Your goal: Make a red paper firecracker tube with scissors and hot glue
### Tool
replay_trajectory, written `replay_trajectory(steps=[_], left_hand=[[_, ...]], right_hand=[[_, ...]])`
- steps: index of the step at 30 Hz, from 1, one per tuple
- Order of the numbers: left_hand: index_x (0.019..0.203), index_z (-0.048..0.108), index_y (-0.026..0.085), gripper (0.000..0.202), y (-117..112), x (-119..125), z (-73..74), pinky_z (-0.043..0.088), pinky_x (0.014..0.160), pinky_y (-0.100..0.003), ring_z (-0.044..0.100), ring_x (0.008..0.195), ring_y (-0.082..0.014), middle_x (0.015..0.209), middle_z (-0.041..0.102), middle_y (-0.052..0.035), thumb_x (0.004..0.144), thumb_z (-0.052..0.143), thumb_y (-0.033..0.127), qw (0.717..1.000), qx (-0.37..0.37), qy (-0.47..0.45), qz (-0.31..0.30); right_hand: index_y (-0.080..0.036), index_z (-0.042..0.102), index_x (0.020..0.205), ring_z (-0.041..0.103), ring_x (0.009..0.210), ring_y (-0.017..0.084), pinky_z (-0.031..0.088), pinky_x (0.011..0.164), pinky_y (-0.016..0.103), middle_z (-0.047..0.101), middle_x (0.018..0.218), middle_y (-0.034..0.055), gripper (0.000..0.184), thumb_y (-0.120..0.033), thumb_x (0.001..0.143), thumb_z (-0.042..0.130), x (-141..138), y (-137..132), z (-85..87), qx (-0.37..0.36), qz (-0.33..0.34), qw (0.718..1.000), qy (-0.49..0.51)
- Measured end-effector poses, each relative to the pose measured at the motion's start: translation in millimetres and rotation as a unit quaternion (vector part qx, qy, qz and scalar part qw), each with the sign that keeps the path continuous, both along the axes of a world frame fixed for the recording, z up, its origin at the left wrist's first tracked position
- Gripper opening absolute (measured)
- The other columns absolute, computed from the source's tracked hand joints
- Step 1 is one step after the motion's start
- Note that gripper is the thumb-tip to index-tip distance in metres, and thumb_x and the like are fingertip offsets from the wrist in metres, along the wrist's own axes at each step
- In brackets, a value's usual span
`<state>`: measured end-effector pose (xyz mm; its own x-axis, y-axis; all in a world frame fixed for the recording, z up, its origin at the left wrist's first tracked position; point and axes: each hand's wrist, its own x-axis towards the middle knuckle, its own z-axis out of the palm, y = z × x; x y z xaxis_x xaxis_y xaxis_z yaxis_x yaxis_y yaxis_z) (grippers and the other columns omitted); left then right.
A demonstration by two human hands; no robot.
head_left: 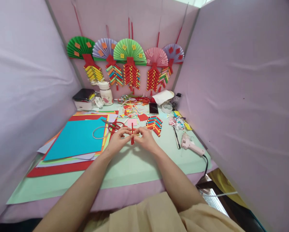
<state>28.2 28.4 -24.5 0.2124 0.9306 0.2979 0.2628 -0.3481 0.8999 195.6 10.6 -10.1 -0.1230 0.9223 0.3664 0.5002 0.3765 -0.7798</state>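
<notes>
My left hand and my right hand meet over the pale green table mat. Both pinch a thin red paper strip, which stands upright between their fingertips. Red-handled scissors lie just beyond my left hand, beside a loop of white strip. A finished bunch of small coloured paper rolls lies just past my right hand.
A stack of coloured paper sheets, blue on top, covers the left. A glue gun with its cord lies at the right, near paper scraps. A phone, tape roll and mug stand farther back. Paper fan decorations hang on the rear wall.
</notes>
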Motion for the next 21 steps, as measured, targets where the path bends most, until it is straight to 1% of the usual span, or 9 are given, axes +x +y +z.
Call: replay_trajectory(steps=[5, 6, 8, 10, 13, 15, 17, 18, 21], left_hand=[[0.072, 0.068, 0.02, 0.016, -2, 1, 0.9, 0.044, 0.082, -0.032, 0.057, 0.108, -0.0245, 0.108, 0.064, -0.0075, 0.069, 0.071, 0.035, 1.0, -0.005, -0.008, 0.004], [0.071, 0.068, 0.02, 0.015, -2, 1, 1.6, 0.044, 0.083, -0.031, 0.057, 0.106, -0.024, 0.106, 0.065, -0.007, 0.067, 0.073, 0.034, 1.0, -0.005, -0.022, 0.014], [0.07, 0.067, 0.019, 0.016, 0, 0, 3.5, 0.044, 0.081, -0.03, 0.06, 0.097, -0.0221, 0.097, 0.067, -0.0057, 0.065, 0.074, 0.033, 0.995, -0.014, -0.088, 0.051], [0.073, 0.066, 0.018, 0.02, 5, -4, 6.9, 0.044, 0.076, -0.029, 0.062, 0.085, -0.0187, 0.086, 0.067, -0.0033, 0.063, 0.076, 0.033, 0.97, -0.039, -0.213, 0.109], [0.076, 0.064, 0.017, 0.027, 12, -16, 16.8, 0.044, 0.07, -0.026, 0.06, 0.071, -0.0132, 0.073, 0.065, 0.0015, 0.056, 0.079, 0.029, 0.891, -0.067, -0.412, 0.18], [0.075, 0.062, 0.017, 0.029, 15, -24, 25.2, 0.044, 0.067, -0.023, 0.06, 0.068, -0.0109, 0.07, 0.064, 0.0034, 0.053, 0.079, 0.024, 0.847, -0.069, -0.489, 0.2], [0.073, 0.062, 0.017, 0.028, 15, -31, 32.1, 0.042, 0.064, -0.022, 0.06, 0.068, -0.01, 0.07, 0.064, 0.004, 0.052, 0.08, 0.022, 0.822, -0.069, -0.528, 0.204], [0.072, 0.063, 0.017, 0.028, 15, -33, 34.2, 0.042, 0.064, -0.021, 0.061, 0.068, -0.01, 0.07, 0.065, 0.0039, 0.051, 0.081, 0.021, 0.816, -0.069, -0.537, 0.201], [0.072, 0.065, 0.016, 0.028, 15, -36, 34.2, 0.042, 0.062, -0.021, 0.061, 0.068, -0.0102, 0.071, 0.067, 0.0024, 0.05, 0.083, 0.02, 0.817, -0.073, -0.542, 0.184]], right_hand=[[-0.02, 0.061, 0.073, 0.054, 0.086, 0.017, 0.036, 0.082, 0.03, 0.065, 0.079, -0.0013, 0.006, -0.025, 0.076, 0.06, 0, 0, -3.7, 0.001, 0.012, 1.0, 0.008], [-0.02, 0.062, 0.077, 0.054, 0.087, 0.017, 0.037, 0.082, 0.031, 0.065, 0.082, -0.0007, 0.007, -0.027, 0.076, 0.06, 1, 0, -3.8, 0.003, 0.012, 1.0, 0.015], [-0.02, 0.063, 0.091, 0.055, 0.089, 0.017, 0.04, 0.083, 0.031, 0.065, 0.092, 0.0012, 0.019, -0.032, 0.075, 0.063, 5, 1, -3.3, 0.015, 0.007, 0.999, 0.038], [-0.019, 0.061, 0.102, 0.056, 0.088, 0.017, 0.043, 0.082, 0.031, 0.063, 0.101, 0.0039, 0.033, -0.038, 0.074, 0.064, 10, 3, -2.5, 0.026, -0.013, 0.997, 0.075], [-0.017, 0.061, 0.097, 0.058, 0.084, 0.017, 0.046, 0.077, 0.03, 0.064, 0.096, 0.0059, 0.029, -0.039, 0.081, 0.056, 14, 13, -0.1, 0.021, -0.061, 0.992, 0.111], [-0.016, 0.061, 0.094, 0.059, 0.084, 0.016, 0.047, 0.077, 0.03, 0.065, 0.093, 0.0061, 0.026, -0.033, 0.087, 0.044, 8, 24, 3.8, 0.015, -0.069, 0.997, 0.034], [-0.016, 0.062, 0.095, 0.059, 0.085, 0.015, 0.047, 0.077, 0.029, 0.066, 0.093, 0.0054, 0.027, -0.025, 0.089, 0.037, -9, 38, 9.6, 0.01, -0.037, 0.995, -0.096], [-0.017, 0.063, 0.095, 0.059, 0.086, 0.015, 0.046, 0.078, 0.028, 0.066, 0.095, 0.0049, 0.026, -0.023, 0.088, 0.038, -20, 45, 12.7, 0.008, -0.012, 0.987, -0.157], [-0.018, 0.065, 0.09, 0.059, 0.09, 0.015, 0.043, 0.079, 0.024, 0.068, 0.097, 0.0047, 0.017, -0.022, 0.084, 0.049, -61, 68, 19.1, -0.005, 0.039, 0.967, -0.253]])
